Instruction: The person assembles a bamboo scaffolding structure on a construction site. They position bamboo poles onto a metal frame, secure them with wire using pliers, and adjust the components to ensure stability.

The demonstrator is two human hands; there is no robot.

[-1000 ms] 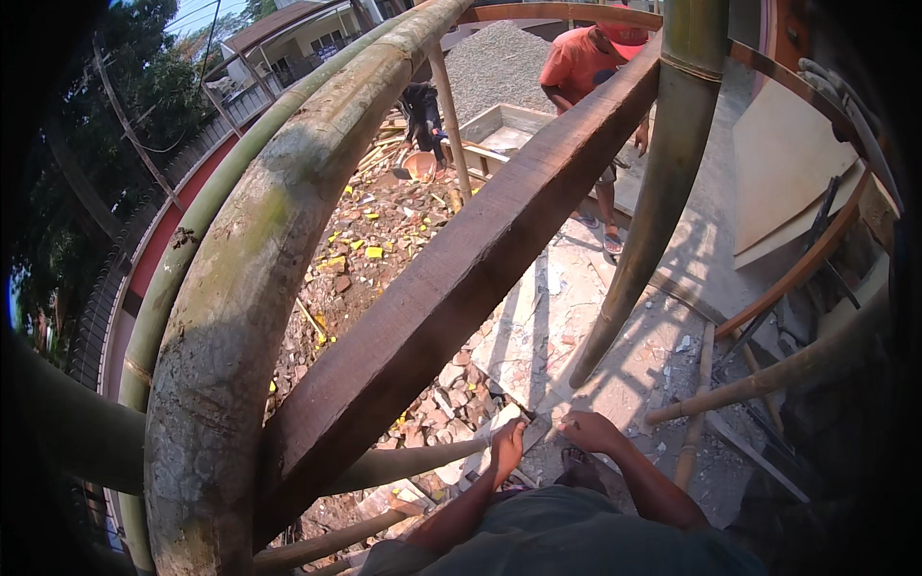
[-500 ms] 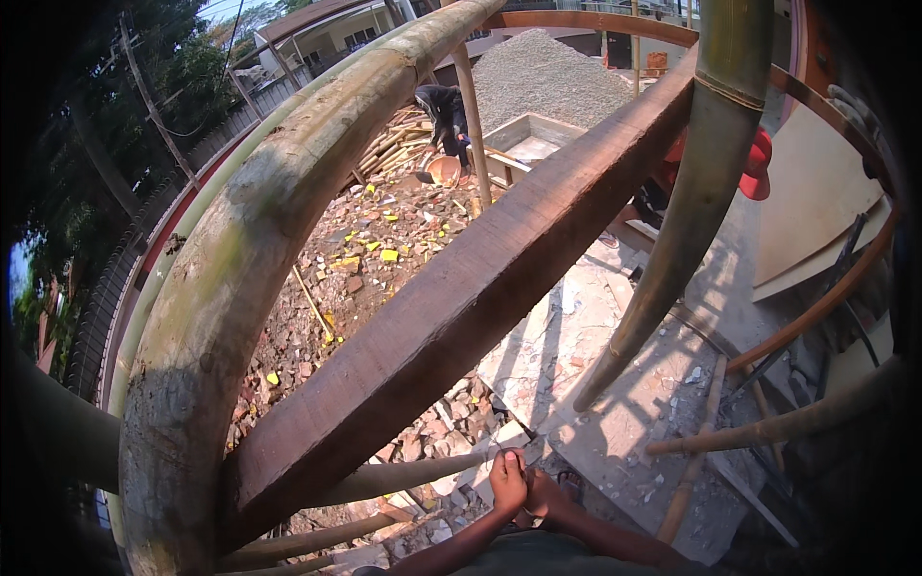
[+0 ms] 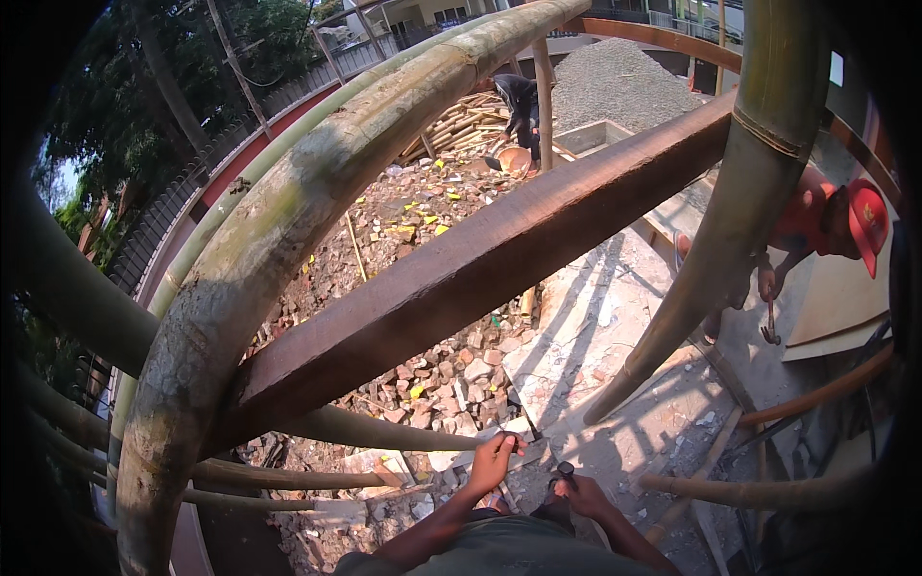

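My left hand (image 3: 494, 463) is raised in front of my body, its fingertips pinched together. Whatever sits between them is too small to make out. Lower and to the right, my right hand (image 3: 582, 495) is closed round a dark tool with a rounded end (image 3: 566, 469); the rest of it is hidden or hard to tell. Beyond both hands a thick brown wooden beam (image 3: 480, 269) runs slantwise from lower left to upper right. It meets a thick bamboo pole (image 3: 279, 216) on the left and another bamboo pole (image 3: 740, 192) on the right. Neither hand touches the beam.
Below lies broken brick rubble (image 3: 432, 374) beside a concrete slab (image 3: 576, 336). A person in a red cap (image 3: 867, 219) holds a claw hammer (image 3: 770, 326) at the right. Another person (image 3: 519, 101) bends near stacked bamboo (image 3: 461, 125). Bamboo rails (image 3: 384, 429) cross low on the left.
My hands were together and are now apart, the left up and the right lower with the dark tool showing. My view has shifted leftward; the red-capped person shows more fully.
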